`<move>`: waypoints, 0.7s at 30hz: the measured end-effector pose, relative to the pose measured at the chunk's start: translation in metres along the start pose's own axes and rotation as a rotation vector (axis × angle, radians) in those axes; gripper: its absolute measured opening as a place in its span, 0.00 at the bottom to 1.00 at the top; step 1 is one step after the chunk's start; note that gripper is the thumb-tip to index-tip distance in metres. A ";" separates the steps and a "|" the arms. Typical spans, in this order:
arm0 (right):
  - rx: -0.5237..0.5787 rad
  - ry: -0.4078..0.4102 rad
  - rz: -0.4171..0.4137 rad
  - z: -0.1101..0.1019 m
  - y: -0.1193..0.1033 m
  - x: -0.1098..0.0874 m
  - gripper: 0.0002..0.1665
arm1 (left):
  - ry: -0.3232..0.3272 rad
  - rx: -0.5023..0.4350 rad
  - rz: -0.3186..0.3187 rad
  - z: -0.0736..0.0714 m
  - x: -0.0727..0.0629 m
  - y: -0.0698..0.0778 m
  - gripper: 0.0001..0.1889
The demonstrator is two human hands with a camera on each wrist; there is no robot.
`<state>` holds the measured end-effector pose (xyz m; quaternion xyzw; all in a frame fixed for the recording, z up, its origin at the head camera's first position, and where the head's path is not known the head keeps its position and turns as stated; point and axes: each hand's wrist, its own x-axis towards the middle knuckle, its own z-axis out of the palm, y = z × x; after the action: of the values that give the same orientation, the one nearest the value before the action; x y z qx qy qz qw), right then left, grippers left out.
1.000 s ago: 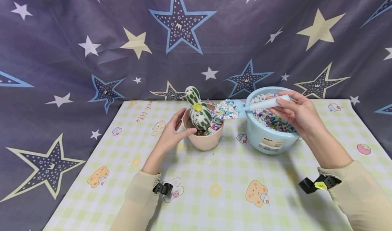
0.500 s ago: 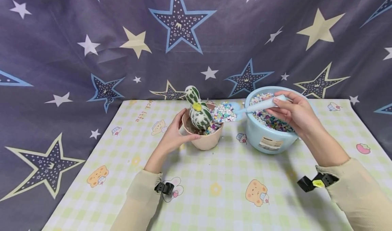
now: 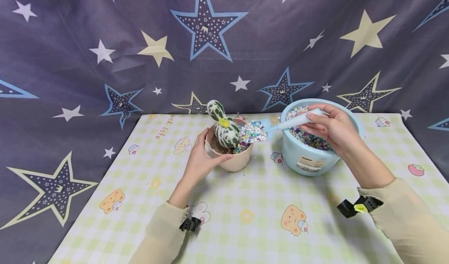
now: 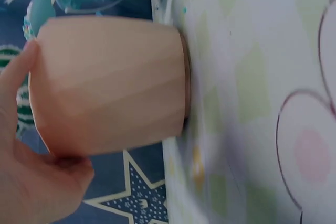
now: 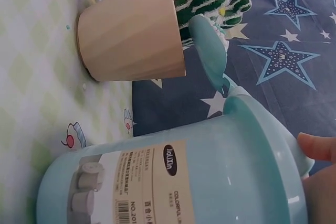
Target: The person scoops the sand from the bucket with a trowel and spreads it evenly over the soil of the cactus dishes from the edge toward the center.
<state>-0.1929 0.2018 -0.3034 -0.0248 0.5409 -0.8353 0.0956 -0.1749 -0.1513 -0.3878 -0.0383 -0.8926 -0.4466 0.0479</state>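
Observation:
A green-and-white knitted-looking cactus (image 3: 227,135) with a yellow flower leans left in a pale pink flower pot (image 3: 235,162). My left hand (image 3: 200,159) grips the pot's left side, thumb at the front rim, as the left wrist view shows beside the pot wall (image 4: 110,85). My right hand (image 3: 334,127) holds a light blue scoop (image 3: 296,120) by its handle. Small multicoloured pebbles (image 3: 253,131) heap on its blade, which hangs over the pot's right rim beside the cactus. Pebbles also lie inside the pot, on its right side.
A light blue bucket (image 3: 292,155) of similar pebbles stands right of the pot, below my right hand; its paper label (image 5: 149,182) faces front. A checked cloth (image 3: 242,225) covers the table, and a dark star-patterned curtain (image 3: 122,30) hangs behind.
The loaded scoop has moved left and slightly down, further over the pot. My left hand has taken a firmer grip, and the pot and cactus have shifted slightly left, the cactus leaning more.

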 end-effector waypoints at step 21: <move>-0.123 0.028 0.010 0.010 -0.001 0.003 0.10 | -0.152 0.094 -0.027 -0.014 0.012 0.004 0.64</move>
<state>-0.1946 0.1925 -0.2986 -0.0160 0.5926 -0.8003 0.0905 -0.1858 -0.1601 -0.3750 -0.0578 -0.9142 -0.4005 -0.0244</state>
